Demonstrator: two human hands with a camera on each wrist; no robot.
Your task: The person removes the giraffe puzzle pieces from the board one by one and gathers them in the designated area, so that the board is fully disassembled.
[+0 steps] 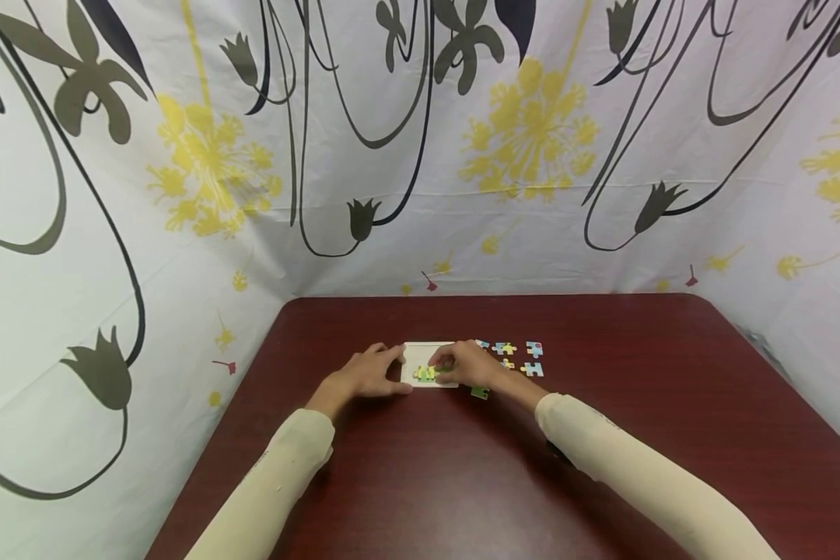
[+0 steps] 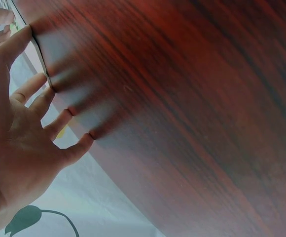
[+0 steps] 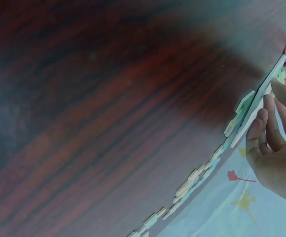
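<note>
A small white puzzle board (image 1: pixel 414 354) lies on the table. My left hand (image 1: pixel 369 375) rests at its left side, fingers spread, with thumb and fingertips touching the board's edge; the left wrist view shows these fingers fairly straight. Over the right part of the board, my right hand (image 1: pixel 470 363) bends its fingers and pinches a green puzzle piece, mostly hidden by the fingertips. Just left of those fingertips, yellow-green puzzle pieces (image 1: pixel 425 374) lie on the board. A green loose piece (image 1: pixel 480 393) sits below the right hand, off the board.
Several blue and yellow loose puzzle pieces (image 1: pixel 532 369) lie flat on the table to the right of the board, some partly behind the right hand. The dark red wooden table (image 1: pixel 420 474) reaches back to a white floral cloth (image 1: pixel 392 272), which also hangs along both sides.
</note>
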